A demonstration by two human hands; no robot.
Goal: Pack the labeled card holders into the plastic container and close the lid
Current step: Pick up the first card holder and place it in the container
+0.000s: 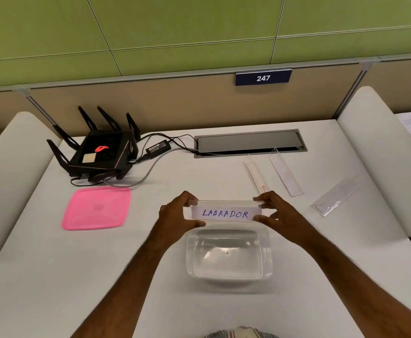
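My white desk [53, 276] is cut off at the bottom edge. At 6 o'clock sits the clear container [228, 274], open and hard to make out against the desk. Its pink lid [96, 208] lies flat at 9 o'clock. Just above the container, my left hand [175, 215] and right hand [278, 213] pinch the ends of the LABRADOR card holder [225, 213], long axis 9-to-3, label facing me. Three more holders [286, 175] lie at 2 o'clock, labels unreadable.
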